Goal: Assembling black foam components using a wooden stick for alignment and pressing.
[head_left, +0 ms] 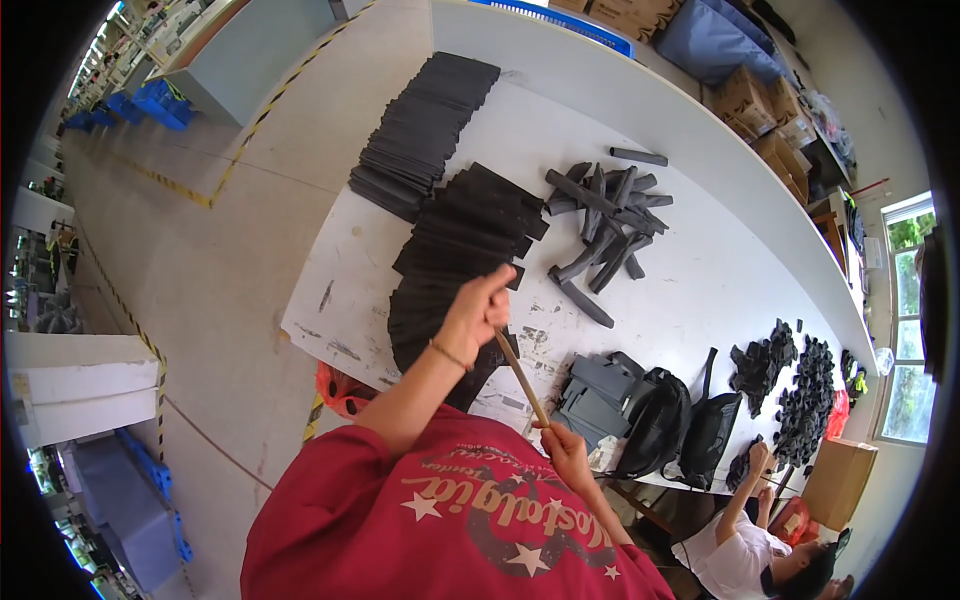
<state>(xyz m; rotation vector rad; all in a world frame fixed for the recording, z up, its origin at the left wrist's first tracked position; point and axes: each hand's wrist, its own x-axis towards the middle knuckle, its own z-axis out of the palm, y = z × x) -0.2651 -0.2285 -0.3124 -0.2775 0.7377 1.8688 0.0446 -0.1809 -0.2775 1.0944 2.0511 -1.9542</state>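
My left hand (478,312) is closed at the upper end of a thin light-brown stick (522,377), its fingers curled over the black pieces below. Lower down, my right hand (568,455) grips the stick's other end, close to my red shirt. Under and beside the left hand lie overlapping flat black strips (455,240), looking like fabric, in a long fanned row. A second fanned row of dark strips (425,130) continues toward the far edge. To the right of them is a loose heap of rolled dark grey tubes (605,215). Whether a strip is on the stick is unclear.
The white table (700,250) has a raised wall along its far side. Grey folded pieces (597,395) and black bags (655,420) lie at the right, with small black piles (805,400) beyond. A co-worker (745,540) sits at lower right. A red plastic bag (340,390) hangs by the near-left edge.
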